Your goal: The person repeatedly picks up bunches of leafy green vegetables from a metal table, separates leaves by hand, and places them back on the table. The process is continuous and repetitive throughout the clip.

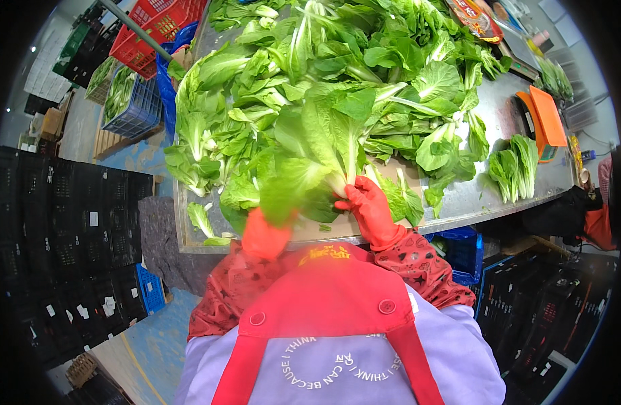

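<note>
My right hand (368, 210), in a red rubber glove, grips the white base of a leafy green head (335, 136) just above the table's front edge. Blurred by motion, my left hand (267, 233) is to its left, beside a blurred outer leaf of that head; its fingers are hidden behind the leaf, so its hold is unclear. A large heap of leafy greens (270, 76) spreads over the metal table (497, 101). Under the held head lies a piece of cardboard (315, 230). A loose leaf (200, 220) rests at the table's front left corner.
An upright bunch of greens (513, 167) lies right, near an orange scale (545, 121). Another scale (518, 50) stands behind. Left of the table are a blue crate of greens (133, 109), a red crate (153, 30) and stacked black crates (77, 212). A blue-lined container (462, 253) is below the table edge.
</note>
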`<state>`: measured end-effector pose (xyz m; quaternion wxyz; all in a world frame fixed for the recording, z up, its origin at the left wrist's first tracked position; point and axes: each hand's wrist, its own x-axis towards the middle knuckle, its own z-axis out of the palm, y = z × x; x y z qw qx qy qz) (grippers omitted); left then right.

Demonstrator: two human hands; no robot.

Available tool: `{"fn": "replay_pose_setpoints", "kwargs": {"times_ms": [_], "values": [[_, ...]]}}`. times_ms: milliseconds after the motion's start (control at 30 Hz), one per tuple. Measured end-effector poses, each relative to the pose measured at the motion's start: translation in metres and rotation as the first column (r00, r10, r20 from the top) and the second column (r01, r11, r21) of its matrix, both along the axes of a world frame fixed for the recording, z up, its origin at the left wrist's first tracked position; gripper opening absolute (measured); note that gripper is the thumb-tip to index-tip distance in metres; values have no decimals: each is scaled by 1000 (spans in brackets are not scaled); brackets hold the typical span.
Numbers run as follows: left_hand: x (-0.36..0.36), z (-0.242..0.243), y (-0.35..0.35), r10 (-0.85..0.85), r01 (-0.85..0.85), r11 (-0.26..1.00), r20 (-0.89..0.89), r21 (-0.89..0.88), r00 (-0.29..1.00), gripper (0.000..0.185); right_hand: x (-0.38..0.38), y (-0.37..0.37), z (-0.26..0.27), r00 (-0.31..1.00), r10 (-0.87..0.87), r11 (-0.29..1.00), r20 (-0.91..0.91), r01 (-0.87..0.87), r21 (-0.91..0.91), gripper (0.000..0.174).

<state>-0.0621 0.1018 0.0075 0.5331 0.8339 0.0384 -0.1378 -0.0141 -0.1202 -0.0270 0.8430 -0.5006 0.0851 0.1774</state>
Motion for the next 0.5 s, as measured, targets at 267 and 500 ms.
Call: {"fn": "replay_pose_setpoints", "kwargs": {"times_ms": [267, 500], "values": [[18, -3, -4, 154, -645, -27, -641, -764, 752, 38, 1, 3, 22, 994, 85, 987, -72, -74, 142, 31], [5, -36, 0, -244, 132, 712, -66, -690, 968, 42, -8, 19, 57, 965, 253, 953, -66, -236, 190, 41]]}}
